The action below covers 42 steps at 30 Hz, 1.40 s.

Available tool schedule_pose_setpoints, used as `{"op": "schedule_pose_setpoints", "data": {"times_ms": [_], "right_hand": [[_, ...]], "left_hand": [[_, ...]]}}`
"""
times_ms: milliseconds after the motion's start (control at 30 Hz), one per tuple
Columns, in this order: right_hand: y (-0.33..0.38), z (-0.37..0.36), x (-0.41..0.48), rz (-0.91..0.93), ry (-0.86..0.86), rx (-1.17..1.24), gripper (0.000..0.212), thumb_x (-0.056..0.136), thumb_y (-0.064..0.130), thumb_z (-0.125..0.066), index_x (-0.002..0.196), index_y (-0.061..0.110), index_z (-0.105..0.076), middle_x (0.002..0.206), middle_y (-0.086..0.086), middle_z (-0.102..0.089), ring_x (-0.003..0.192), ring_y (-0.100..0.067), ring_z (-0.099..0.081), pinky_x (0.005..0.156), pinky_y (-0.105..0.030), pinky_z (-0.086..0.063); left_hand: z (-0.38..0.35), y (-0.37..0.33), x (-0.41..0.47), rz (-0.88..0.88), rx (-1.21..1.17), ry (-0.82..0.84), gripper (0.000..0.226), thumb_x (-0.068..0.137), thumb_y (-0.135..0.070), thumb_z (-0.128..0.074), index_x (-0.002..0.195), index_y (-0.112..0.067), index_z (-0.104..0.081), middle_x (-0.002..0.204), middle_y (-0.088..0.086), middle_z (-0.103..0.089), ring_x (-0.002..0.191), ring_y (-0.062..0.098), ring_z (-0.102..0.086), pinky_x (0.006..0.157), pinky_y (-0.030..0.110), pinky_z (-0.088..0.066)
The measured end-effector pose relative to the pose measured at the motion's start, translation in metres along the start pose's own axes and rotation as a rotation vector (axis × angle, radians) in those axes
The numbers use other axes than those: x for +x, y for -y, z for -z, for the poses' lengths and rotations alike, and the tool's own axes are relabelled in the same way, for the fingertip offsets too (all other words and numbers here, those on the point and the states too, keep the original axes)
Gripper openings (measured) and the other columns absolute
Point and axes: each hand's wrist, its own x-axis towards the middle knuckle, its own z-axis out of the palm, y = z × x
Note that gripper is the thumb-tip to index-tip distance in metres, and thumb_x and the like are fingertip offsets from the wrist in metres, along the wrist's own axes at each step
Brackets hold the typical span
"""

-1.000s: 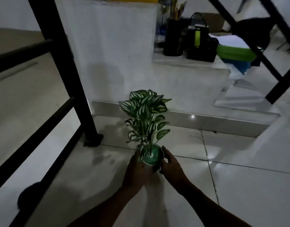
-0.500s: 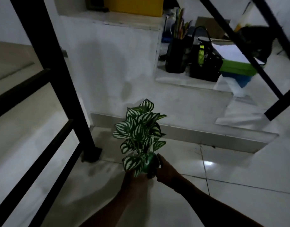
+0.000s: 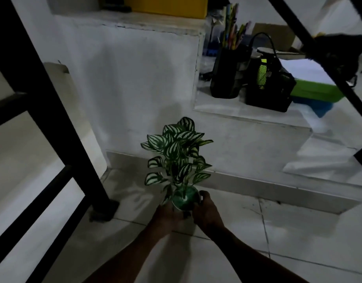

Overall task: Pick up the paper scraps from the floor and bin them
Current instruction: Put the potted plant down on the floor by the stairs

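At lower centre, the left hand (image 3: 165, 218) and right hand (image 3: 206, 214) clasp a small green pot (image 3: 185, 200). Its striped-leaf plant (image 3: 177, 154) stands upright above the tiled floor (image 3: 298, 231).

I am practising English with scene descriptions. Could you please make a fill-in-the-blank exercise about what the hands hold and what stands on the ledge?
1. The left hand and right hand together hold a small potted ____.
2. Its leaves are green with ____ stripes.
3. On the ledge, the black holder is filled with ____.
4. The post at the left of the picture is ____ in colour.

Missing words: plant; white; pencils; black
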Motion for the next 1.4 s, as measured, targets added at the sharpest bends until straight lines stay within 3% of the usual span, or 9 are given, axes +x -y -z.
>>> {"op": "schedule_pose_setpoints", "data": {"times_ms": [167, 333, 467, 567, 800, 967, 1100, 1233, 1400], "right_hand": [[0.003, -0.006, 0.0, -0.083, -0.005, -0.032, 0.014, 0.095, 0.029, -0.046, 0.09, 0.018, -0.039, 0.096, -0.023, -0.063, 0.083, -0.035, -0.064, 0.07, -0.047, -0.054], [0.001, -0.008, -0.013, -0.011, -0.008, -0.116, 0.029, 0.098, 0.033, -0.042, 0.087, 0.008, -0.053, 0.091, -0.022, -0.065, 0.086, -0.037, -0.064, 0.078, -0.051, -0.055], [0.001, -0.012, -0.018, 0.033, -0.031, -0.022, 0.039, 0.097, 0.033, -0.045, 0.133, 0.02, -0.039, 0.103, -0.021, -0.07, 0.093, -0.038, -0.068, 0.081, -0.042, -0.056], [-0.001, -0.009, -0.019, 0.081, 0.027, 0.019, 0.046, 0.099, 0.034, -0.044, 0.145, 0.037, -0.036, 0.124, -0.016, -0.066, 0.11, -0.035, -0.065, 0.093, -0.045, -0.055], [-0.003, -0.004, -0.015, -0.213, -0.032, 0.293, 0.022, 0.098, 0.026, -0.044, 0.119, 0.024, -0.051, 0.08, -0.015, -0.066, 0.06, -0.027, -0.06, 0.058, -0.036, -0.054], [-0.002, -0.006, -0.005, -0.271, -0.034, 0.426, 0.034, 0.098, 0.008, -0.046, 0.13, 0.017, -0.05, 0.087, -0.015, -0.064, 0.075, -0.034, -0.062, 0.074, -0.047, -0.056], [0.006, -0.007, 0.003, -0.291, 0.003, 0.487, 0.036, 0.099, 0.004, -0.042, 0.134, 0.012, -0.044, 0.096, -0.014, -0.06, 0.075, -0.032, -0.058, 0.058, -0.036, -0.055], [0.002, -0.009, 0.005, -0.246, 0.035, 0.299, 0.034, 0.098, 0.01, -0.045, 0.131, 0.003, -0.049, 0.109, -0.016, -0.062, 0.088, -0.031, -0.062, 0.075, -0.039, -0.057], [0.008, -0.01, 0.0, -0.348, 0.044, 0.375, 0.039, 0.1, 0.016, -0.045, 0.139, 0.011, -0.041, 0.107, -0.023, -0.059, 0.07, -0.031, -0.06, 0.063, -0.039, -0.056]], "left_hand": [[0.004, -0.012, -0.006, -0.028, -0.107, -0.078, 0.062, 0.054, -0.015, -0.076, 0.109, -0.026, -0.05, 0.12, 0.007, -0.062, 0.109, 0.016, -0.063, 0.092, 0.037, -0.055], [0.014, -0.002, -0.019, 0.034, -0.195, -0.023, 0.055, 0.089, -0.008, -0.062, 0.13, -0.034, -0.037, 0.125, -0.004, -0.058, 0.102, 0.005, -0.058, 0.068, 0.006, -0.049], [0.02, -0.004, -0.016, 0.088, -0.141, -0.04, 0.051, 0.094, -0.023, -0.057, 0.137, -0.038, -0.035, 0.132, 0.002, -0.059, 0.113, 0.023, -0.061, 0.093, 0.039, -0.053], [0.018, -0.002, -0.013, 0.106, -0.074, -0.065, 0.056, 0.093, -0.016, -0.054, 0.142, -0.034, -0.035, 0.128, 0.01, -0.061, 0.107, 0.036, -0.064, 0.09, 0.053, -0.055], [0.017, -0.009, -0.002, 0.1, -0.007, -0.018, 0.052, 0.087, -0.034, -0.061, 0.136, -0.038, -0.046, 0.133, -0.002, -0.057, 0.099, 0.024, -0.068, 0.066, 0.035, -0.061], [0.008, -0.015, 0.007, 0.087, -0.047, -0.114, 0.056, 0.093, -0.01, -0.051, 0.144, -0.028, -0.038, 0.141, 0.006, -0.052, 0.121, 0.029, -0.056, 0.096, 0.053, -0.052], [0.008, -0.015, 0.013, 0.096, -0.132, -0.182, 0.052, 0.089, -0.008, -0.058, 0.138, -0.022, -0.048, 0.136, 0.009, -0.057, 0.118, 0.029, -0.057, 0.094, 0.055, -0.053], [0.008, -0.014, 0.011, 0.073, -0.148, -0.156, 0.049, 0.092, -0.015, -0.055, 0.14, -0.019, -0.044, 0.135, 0.01, -0.056, 0.119, 0.029, -0.056, 0.097, 0.056, -0.05], [0.008, -0.014, 0.007, 0.067, -0.054, -0.159, 0.052, 0.093, -0.024, -0.054, 0.143, -0.018, -0.041, 0.14, 0.011, -0.055, 0.121, 0.031, -0.056, 0.098, 0.053, -0.05]]}}
